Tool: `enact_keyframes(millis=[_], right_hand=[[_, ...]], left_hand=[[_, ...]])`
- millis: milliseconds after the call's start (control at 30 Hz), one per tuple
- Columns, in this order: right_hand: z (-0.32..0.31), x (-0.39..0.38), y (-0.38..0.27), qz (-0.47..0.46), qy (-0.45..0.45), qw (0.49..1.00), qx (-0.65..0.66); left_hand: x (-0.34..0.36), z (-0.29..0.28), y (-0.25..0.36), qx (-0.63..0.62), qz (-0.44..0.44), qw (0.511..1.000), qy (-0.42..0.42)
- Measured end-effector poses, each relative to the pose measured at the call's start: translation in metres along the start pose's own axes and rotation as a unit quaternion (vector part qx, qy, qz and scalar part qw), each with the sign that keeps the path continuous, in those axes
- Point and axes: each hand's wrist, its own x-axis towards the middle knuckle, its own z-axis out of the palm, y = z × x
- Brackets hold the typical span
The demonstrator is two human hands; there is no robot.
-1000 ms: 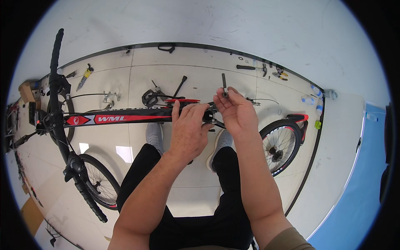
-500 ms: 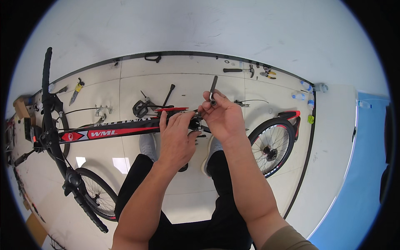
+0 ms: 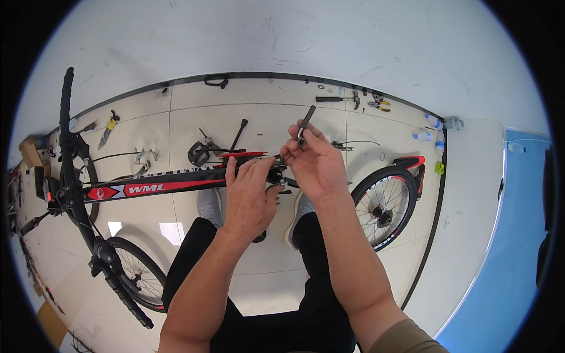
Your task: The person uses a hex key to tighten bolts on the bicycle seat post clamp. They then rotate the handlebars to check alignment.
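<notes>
My left hand [image 3: 252,194] grips a black and red bike frame tube [image 3: 197,176] beside its metal joint [image 3: 278,173], fingers over the top edge. Just right of the joint, my right hand [image 3: 312,162] is raised, pinching a short dark bent tool [image 3: 307,117], perhaps a wrench, whose rounded silver end sits between thumb and fingers and whose shaft points up and slightly right. A red part [image 3: 247,154] lies behind the frame. The handlebar [image 3: 67,135] with taped grips crosses at the left, above a front wheel [image 3: 135,270].
A rear wheel [image 3: 382,209] stands at right. On the tiled floor behind lie a hammer [image 3: 338,99], pliers [image 3: 378,103], a yellow-handled tool [image 3: 109,126], a pedal [image 3: 200,153] and plastic bottles [image 3: 422,135]. A white wall [image 3: 282,41] bounds the back; blue surface [image 3: 512,200] at right.
Both hands sit lower in view and slightly left than a second ago, as does the bike. The tool in my right hand has tilted its top rightward since half a second ago.
</notes>
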Motion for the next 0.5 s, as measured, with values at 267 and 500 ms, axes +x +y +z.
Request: enact_keyframes(millis=[267,500], right_hand=[[0.003,-0.001,0.001,-0.018,-0.028,0.999,-0.006],[0.0014,0.0003,-0.0014,-0.023,-0.041,0.999,0.012]], left_hand=[[-0.0002,-0.0007,0.0005,-0.002,0.0,1.0,-0.001],[0.0003,-0.001,-0.0004,0.0,0.004,1.0,0.0]])
